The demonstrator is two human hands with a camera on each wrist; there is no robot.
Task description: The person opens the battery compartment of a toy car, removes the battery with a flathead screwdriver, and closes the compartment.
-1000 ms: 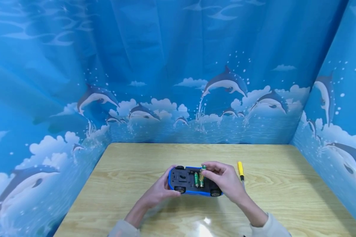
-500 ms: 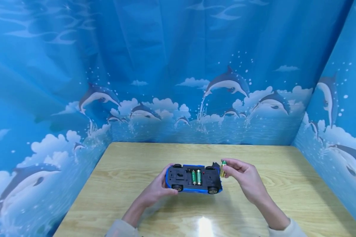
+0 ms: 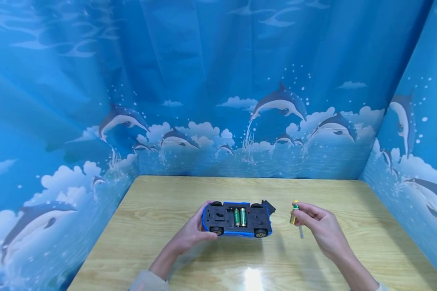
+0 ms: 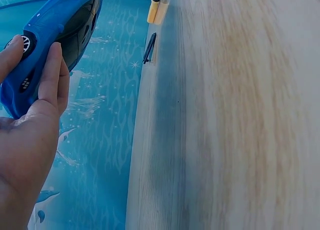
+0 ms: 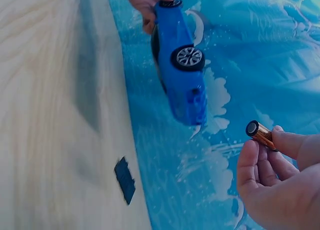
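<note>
While the left hand (image 3: 193, 234) is gripping one end of the blue toy car (image 3: 255, 220), the right hand (image 3: 323, 232) is pinching a green-and-gold battery (image 3: 293, 217) between thumb and fingers, well apart from the car. Held above the wood-grain table (image 3: 167, 194), the upturned car is showing its black underside to the head view, its long axis running left to right, its free end pointing toward the right hand. Two green batteries (image 3: 243, 217) are lying side by side in its open compartment, crosswise to that axis. The pinched battery is tilting slightly, green end uppermost. Beyond the car's free end, a black cover (image 3: 269, 207) is lying on the table; a screwdriver (image 3: 301, 232) is lying partly hidden behind the right hand.
</note>
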